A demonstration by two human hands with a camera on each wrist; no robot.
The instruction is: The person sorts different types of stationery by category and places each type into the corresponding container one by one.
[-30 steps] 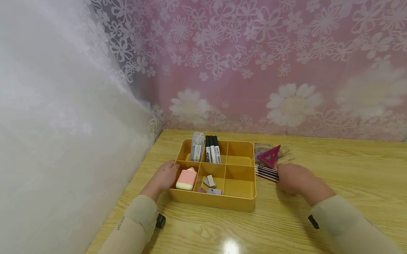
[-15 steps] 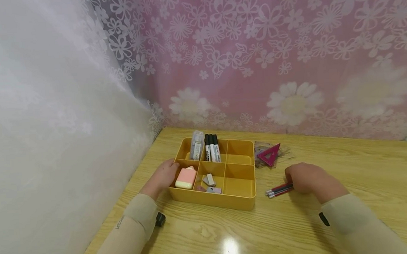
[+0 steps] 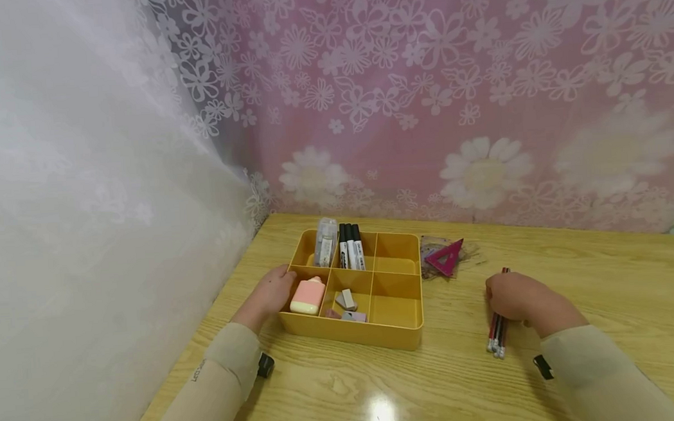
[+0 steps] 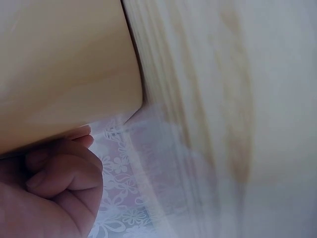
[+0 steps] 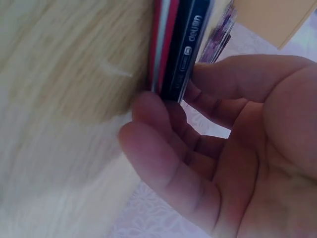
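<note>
On table (image 3: 325, 398), left hand (image 3: 272, 292) grips box (image 3: 356, 335) holding three markers (image 3: 351, 248), right hand (image 3: 516, 297) pinches pencils (image 3: 498, 334).

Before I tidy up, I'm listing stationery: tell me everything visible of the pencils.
The pencils form a slim bundle: red and dark shafts, one with pale lettering, silvery collars at the near end. The right hand pinches them mid-length, far ends showing beyond. They run roughly away from the person, right of the yellow box and apart from it. Count and contact with the table are unclear.
</note>
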